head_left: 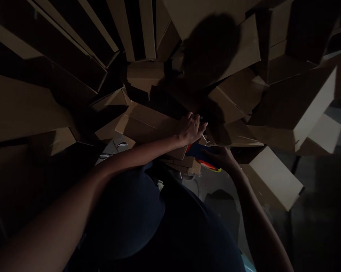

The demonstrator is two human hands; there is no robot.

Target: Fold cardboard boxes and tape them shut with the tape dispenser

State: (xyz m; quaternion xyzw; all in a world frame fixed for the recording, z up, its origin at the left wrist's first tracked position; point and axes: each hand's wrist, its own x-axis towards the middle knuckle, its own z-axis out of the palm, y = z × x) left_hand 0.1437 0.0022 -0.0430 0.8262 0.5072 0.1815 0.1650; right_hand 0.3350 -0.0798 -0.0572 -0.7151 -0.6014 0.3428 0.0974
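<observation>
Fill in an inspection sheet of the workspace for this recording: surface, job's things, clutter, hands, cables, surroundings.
Surface: grey floor, partly in shadow.
Job's things: a cardboard box under the left forearm; a dark blue item with red and yellow edging beside the box's end.
Clutter: many other boxes, crowded at odd angles.
Hands: left hand curled at the box's end, grip unclear; right hand at the blue item, fingers mostly in shadow.
Cables: nothing seen; dark areas can't be judged.
Surroundings: dim light; teal object at the bottom edge.

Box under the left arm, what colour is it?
The box is brown; the head view shows it best.
</observation>
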